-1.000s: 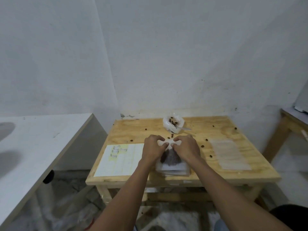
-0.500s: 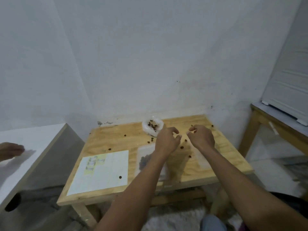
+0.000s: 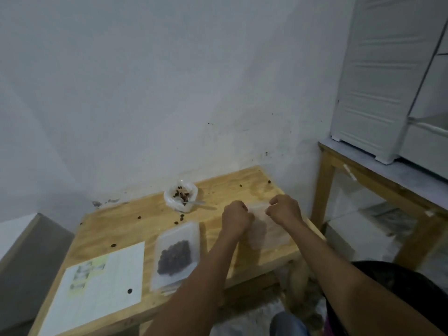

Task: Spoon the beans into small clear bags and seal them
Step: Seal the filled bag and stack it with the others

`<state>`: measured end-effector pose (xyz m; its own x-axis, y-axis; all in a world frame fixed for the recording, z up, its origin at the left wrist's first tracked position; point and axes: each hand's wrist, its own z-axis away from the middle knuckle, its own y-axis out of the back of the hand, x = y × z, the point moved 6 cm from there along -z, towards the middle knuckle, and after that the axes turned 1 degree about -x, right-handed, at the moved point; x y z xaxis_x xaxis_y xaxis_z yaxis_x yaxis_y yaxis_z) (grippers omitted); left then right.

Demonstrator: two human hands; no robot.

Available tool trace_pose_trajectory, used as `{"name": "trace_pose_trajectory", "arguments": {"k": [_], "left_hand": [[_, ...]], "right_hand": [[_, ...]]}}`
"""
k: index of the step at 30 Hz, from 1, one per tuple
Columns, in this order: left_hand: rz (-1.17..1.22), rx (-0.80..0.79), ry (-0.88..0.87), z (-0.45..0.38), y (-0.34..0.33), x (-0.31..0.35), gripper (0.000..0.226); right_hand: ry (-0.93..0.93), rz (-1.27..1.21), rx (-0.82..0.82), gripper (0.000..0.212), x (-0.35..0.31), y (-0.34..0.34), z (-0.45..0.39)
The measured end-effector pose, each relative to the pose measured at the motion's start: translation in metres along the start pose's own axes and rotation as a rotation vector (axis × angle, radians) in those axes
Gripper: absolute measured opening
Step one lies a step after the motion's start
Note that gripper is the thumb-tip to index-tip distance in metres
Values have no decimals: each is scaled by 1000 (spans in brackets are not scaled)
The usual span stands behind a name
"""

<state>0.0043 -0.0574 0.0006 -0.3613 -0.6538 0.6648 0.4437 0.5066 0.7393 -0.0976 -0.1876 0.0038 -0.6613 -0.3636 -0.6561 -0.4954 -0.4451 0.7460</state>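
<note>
filled bag (image 3: 175, 255) now lies released mid-desk; both hands, left hand (image 3: 236, 217) and right hand (image 3: 284, 208), have moved to pinch a fresh empty bag (image 3: 265, 229) near the right edge.

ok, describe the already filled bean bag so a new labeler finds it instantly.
On the wooden table, look near the front edge, between the white paper sheet and the person's left forearm. The filled bag lies flat there, a clear pouch with a dark cluster of beans inside. The crumpled open bag of beans by the wall stands upright with a spoon in it.
</note>
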Motion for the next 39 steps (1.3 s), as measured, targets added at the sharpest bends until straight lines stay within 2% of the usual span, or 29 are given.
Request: {"name": "trace_pose_trajectory", "arguments": {"k": [5, 11, 15, 17, 19, 21, 23, 28, 30, 34, 39], "left_hand": [[213, 42, 56, -1, -2, 0, 22], [524, 101, 114, -5, 5, -2, 44], [689, 166, 21, -5, 30, -4, 48], [720, 179, -9, -4, 49, -7, 45], [739, 203, -47, -3, 71, -11, 38], [729, 230, -110, -1, 96, -12, 35], [691, 258, -180, 2, 121, -14, 36], [603, 364, -259, 12, 174, -25, 33], [525, 450, -278, 21, 192, -29, 31], [394, 652, -345, 40, 223, -33, 10], [543, 643, -314, 49, 236, -41, 30]], "right_hand": [[-37, -104, -4, 40, 6, 0, -1], [-53, -223, -26, 37, 4, 5, 3], [-19, -542, -6, 22, -11, 11, 2], [0, -729, -53, 15, -27, 14, 5], [72, -803, -89, 10, -48, 20, 11], [167, -804, -104, 6, -73, 28, 18], [256, -772, -131, 12, -100, 33, 25], [471, -551, -245, 16, -166, 31, 49], [508, -533, -226, 19, -185, 26, 56], [559, -506, -152, 20, -217, 9, 67], [660, -492, -136, 22, -247, -12, 88]]}}
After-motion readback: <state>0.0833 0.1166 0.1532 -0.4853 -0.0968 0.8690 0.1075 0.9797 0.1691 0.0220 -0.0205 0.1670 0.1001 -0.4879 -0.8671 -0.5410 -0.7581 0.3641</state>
